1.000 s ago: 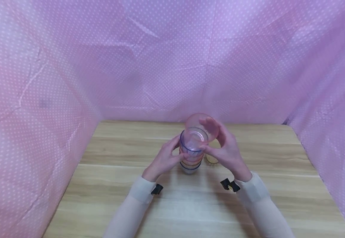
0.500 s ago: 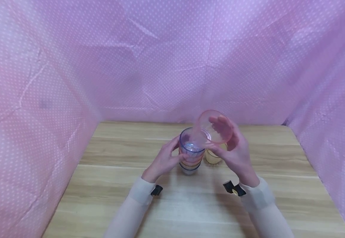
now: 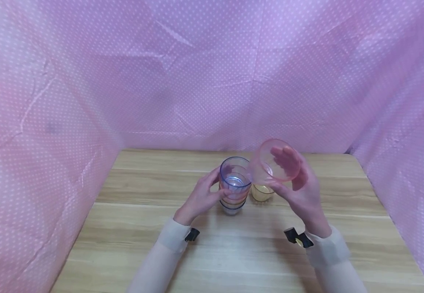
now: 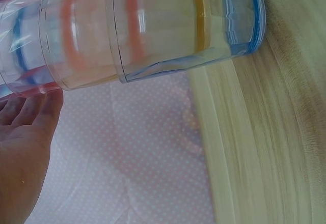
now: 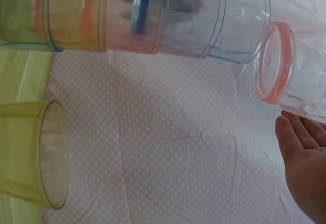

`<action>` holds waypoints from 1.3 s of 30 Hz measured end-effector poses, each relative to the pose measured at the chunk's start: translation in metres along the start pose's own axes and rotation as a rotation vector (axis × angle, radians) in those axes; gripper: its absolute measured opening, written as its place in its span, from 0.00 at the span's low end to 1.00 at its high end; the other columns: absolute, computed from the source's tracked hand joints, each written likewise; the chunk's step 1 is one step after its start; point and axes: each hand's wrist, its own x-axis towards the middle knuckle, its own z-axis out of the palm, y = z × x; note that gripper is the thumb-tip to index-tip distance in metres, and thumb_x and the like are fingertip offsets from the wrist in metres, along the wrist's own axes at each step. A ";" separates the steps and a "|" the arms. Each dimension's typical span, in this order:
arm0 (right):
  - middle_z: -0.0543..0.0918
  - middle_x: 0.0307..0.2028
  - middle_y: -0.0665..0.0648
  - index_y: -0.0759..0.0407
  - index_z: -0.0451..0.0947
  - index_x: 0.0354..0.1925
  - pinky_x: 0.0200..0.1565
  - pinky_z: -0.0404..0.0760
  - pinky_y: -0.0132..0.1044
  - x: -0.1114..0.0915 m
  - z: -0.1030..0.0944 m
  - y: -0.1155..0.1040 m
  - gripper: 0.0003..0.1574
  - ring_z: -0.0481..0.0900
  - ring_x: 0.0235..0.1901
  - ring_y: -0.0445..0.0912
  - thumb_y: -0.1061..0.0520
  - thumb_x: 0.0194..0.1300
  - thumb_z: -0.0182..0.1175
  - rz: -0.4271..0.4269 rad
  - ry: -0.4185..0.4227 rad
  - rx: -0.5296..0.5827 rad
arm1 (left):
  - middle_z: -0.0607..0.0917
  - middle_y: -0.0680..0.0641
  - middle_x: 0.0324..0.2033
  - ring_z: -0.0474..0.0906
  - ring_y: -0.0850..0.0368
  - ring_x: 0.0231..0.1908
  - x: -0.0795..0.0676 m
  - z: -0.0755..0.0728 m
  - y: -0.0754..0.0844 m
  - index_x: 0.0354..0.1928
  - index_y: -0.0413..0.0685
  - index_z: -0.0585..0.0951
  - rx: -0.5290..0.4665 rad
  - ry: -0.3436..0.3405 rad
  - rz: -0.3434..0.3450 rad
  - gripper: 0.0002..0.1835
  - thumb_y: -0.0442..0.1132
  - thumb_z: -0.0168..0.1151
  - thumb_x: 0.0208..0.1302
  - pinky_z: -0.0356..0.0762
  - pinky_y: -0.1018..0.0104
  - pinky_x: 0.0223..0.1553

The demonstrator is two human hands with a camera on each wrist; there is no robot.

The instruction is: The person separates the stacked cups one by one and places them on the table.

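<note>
My left hand (image 3: 203,198) grips a tall stack of nested clear plastic cups (image 3: 235,191), thumb across its near side. The stack stands on the table; a blue-rimmed cup is uppermost, with pink and yellow ones beneath. My right hand (image 3: 304,191) holds a clear pink cup (image 3: 270,169) up to the right of the stack, its mouth tilted toward the head camera. In the right wrist view, the base of this pink cup (image 5: 277,63) is right at the stack's top rim (image 5: 265,25). A yellow cup (image 3: 262,194) stands upright on the table below the right hand.
The wood-grain table (image 3: 142,244) runs back to a pink dotted cloth (image 3: 182,97) that hangs behind it and along both sides. Small black devices are strapped at each wrist, the left one (image 3: 192,234) and the right one (image 3: 298,237).
My right hand has lifted the pink cup out from the top of the stack and moved it rightward, uncovering the blue-rimmed mouth. My left hand has stayed on the stack.
</note>
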 end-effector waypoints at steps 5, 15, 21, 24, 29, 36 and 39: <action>0.77 0.65 0.71 0.79 0.62 0.70 0.65 0.76 0.40 -0.007 -0.010 0.000 0.50 0.76 0.64 0.57 0.75 0.53 0.75 -0.011 0.019 -0.004 | 0.80 0.41 0.65 0.76 0.45 0.65 0.000 0.002 -0.002 0.77 0.44 0.67 -0.013 0.005 0.026 0.51 0.74 0.58 0.63 0.73 0.49 0.69; 0.76 0.65 0.72 0.79 0.61 0.71 0.65 0.76 0.41 -0.017 -0.030 0.003 0.50 0.75 0.66 0.56 0.77 0.53 0.73 -0.025 0.046 0.008 | 0.80 0.41 0.64 0.78 0.46 0.63 -0.001 0.002 -0.006 0.77 0.44 0.66 -0.006 0.009 0.031 0.51 0.74 0.57 0.64 0.74 0.48 0.69; 0.76 0.65 0.72 0.80 0.61 0.70 0.64 0.77 0.41 -0.023 -0.041 0.006 0.49 0.75 0.66 0.57 0.85 0.51 0.68 0.005 0.063 0.003 | 0.79 0.41 0.65 0.77 0.46 0.65 -0.001 0.001 -0.005 0.77 0.45 0.66 -0.004 0.011 0.033 0.51 0.75 0.56 0.65 0.74 0.47 0.68; 0.77 0.65 0.71 0.80 0.61 0.70 0.64 0.77 0.40 -0.026 -0.045 0.007 0.50 0.76 0.66 0.56 0.88 0.49 0.64 0.024 0.073 -0.010 | 0.79 0.41 0.66 0.77 0.46 0.64 -0.001 0.001 -0.004 0.77 0.45 0.66 -0.010 0.008 0.035 0.50 0.74 0.56 0.65 0.74 0.47 0.68; 0.77 0.64 0.71 0.80 0.61 0.70 0.64 0.78 0.39 -0.030 -0.054 0.010 0.52 0.76 0.65 0.55 0.92 0.47 0.60 0.044 0.079 -0.020 | 0.79 0.41 0.66 0.79 0.46 0.62 -0.001 0.002 -0.004 0.77 0.46 0.66 -0.011 0.006 0.052 0.49 0.74 0.55 0.66 0.74 0.48 0.69; 0.78 0.64 0.71 0.80 0.61 0.69 0.66 0.77 0.38 -0.037 -0.067 0.014 0.51 0.77 0.65 0.53 0.92 0.46 0.60 0.089 0.083 -0.047 | 0.79 0.42 0.66 0.79 0.46 0.62 -0.002 0.002 -0.005 0.77 0.46 0.66 -0.015 0.005 0.062 0.48 0.73 0.54 0.67 0.74 0.48 0.69; 0.78 0.64 0.68 0.76 0.61 0.71 0.67 0.76 0.37 -0.041 -0.073 0.016 0.53 0.77 0.65 0.51 0.92 0.47 0.61 0.130 0.083 -0.085 | 0.79 0.41 0.66 0.79 0.46 0.62 -0.002 0.003 -0.005 0.77 0.46 0.67 -0.023 0.005 0.065 0.48 0.73 0.55 0.67 0.73 0.48 0.69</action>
